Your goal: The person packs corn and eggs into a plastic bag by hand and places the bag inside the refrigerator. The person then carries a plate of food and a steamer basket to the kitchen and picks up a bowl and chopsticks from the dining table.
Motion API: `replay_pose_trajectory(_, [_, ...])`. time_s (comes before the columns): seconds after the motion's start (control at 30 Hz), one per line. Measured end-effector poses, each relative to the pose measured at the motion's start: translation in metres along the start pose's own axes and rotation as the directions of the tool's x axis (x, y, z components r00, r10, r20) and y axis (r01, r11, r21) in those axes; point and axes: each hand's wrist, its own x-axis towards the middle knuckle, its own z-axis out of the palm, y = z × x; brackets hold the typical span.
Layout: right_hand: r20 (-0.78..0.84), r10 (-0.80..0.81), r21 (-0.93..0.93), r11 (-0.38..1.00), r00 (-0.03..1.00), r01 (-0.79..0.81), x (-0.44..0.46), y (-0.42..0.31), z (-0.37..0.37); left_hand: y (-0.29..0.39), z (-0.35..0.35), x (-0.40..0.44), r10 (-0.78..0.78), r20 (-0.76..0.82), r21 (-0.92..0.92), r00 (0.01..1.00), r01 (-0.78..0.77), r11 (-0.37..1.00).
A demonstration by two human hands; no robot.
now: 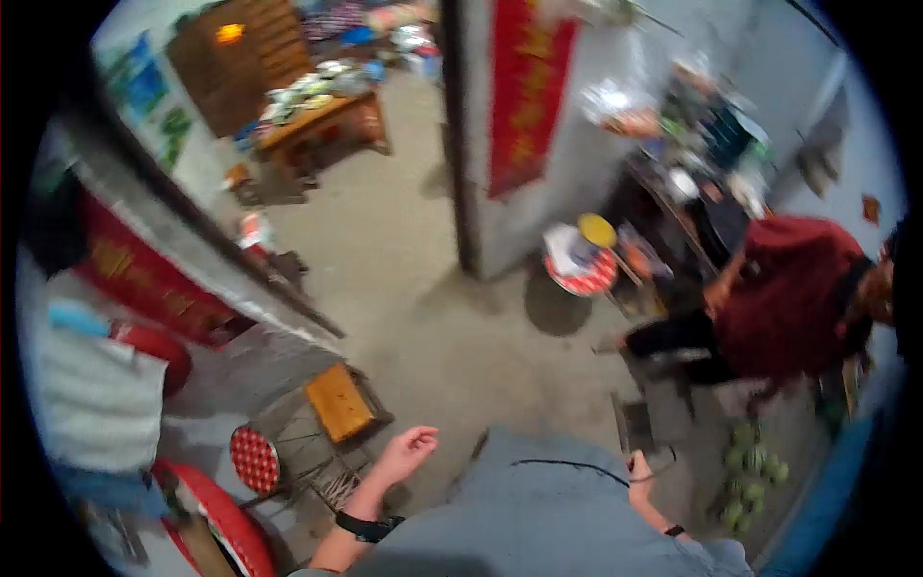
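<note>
My left hand [413,452] is held out at the lower middle, fingers loosely bent and apart, with nothing in it. A black band circles that wrist. Nearest to it is a small orange-topped stool [338,402], not touched. On the other side of my grey shirt [529,500], my right hand [638,469] hangs low with its fingers curled. A thin dark curved line and something small and dark are at its fingers, too blurred to name. Just beyond it lies a dark flat object [635,425].
A person in a dark red top [793,293] bends at the right, near a cluttered table [663,197]. Green round produce [753,471] lies on the floor below. A red-patterned round stool [583,274] stands by the wall. A doorway leads to a wooden table [317,120].
</note>
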Motion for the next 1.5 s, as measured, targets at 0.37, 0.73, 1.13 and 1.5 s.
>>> replay_pose_trajectory(0.37, [0.596,-0.115,0.32,0.942,0.794,-0.104,0.08,-0.075,-0.012,-0.038,-0.068,-0.016,-0.006,-0.371,-0.017,0.929,0.0,1.0])
replay_pose_trajectory(0.73, [0.963,-0.171,0.134,0.975,0.206,0.178,0.288,-0.24,0.083,-0.011,-0.168,0.103,-0.078,-0.413,-0.29,0.907,-0.05,0.956])
replay_pose_trajectory(1.13, [0.844,-0.244,-0.235,0.631,0.477,0.739,0.405,-0.52,0.1,0.023,-0.344,0.207,-0.034,-0.309,-0.231,0.95,-0.041,0.972])
replay_pose_trajectory(1.5, [0.856,-0.202,-0.192,0.73,0.476,0.656,0.45,-0.525,0.21,0.175,-0.544,0.322,0.128,-0.28,0.093,0.952,-0.105,0.99])
